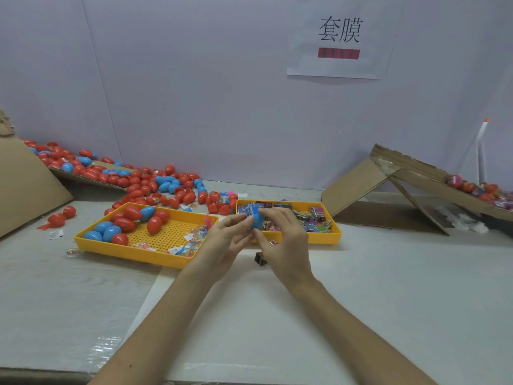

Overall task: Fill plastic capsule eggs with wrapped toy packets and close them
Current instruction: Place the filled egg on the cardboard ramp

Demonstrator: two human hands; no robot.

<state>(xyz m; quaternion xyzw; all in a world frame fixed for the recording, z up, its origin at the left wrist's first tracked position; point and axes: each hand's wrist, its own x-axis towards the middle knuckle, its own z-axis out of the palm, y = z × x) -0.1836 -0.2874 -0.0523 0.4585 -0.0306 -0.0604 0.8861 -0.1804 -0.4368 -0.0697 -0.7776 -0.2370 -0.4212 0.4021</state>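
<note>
Head view, blue egg (pixel 256 221) at fingertips, left hand (pixel 223 240) and right hand (pixel 286 243) grips pinching it

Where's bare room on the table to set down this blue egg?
Widest for the blue egg: the white sheet in front of the yellow trays, between your forearms. Also bare table right of the right tray, before the cardboard ramp. Crowded: behind the trays, loose eggs.

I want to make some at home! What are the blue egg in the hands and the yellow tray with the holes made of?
The blue egg looks like smooth, faintly shiny plastic: even colour, rounded shell. The yellow tray seems moulded matte plastic: its floor is a grid of holes.
</note>
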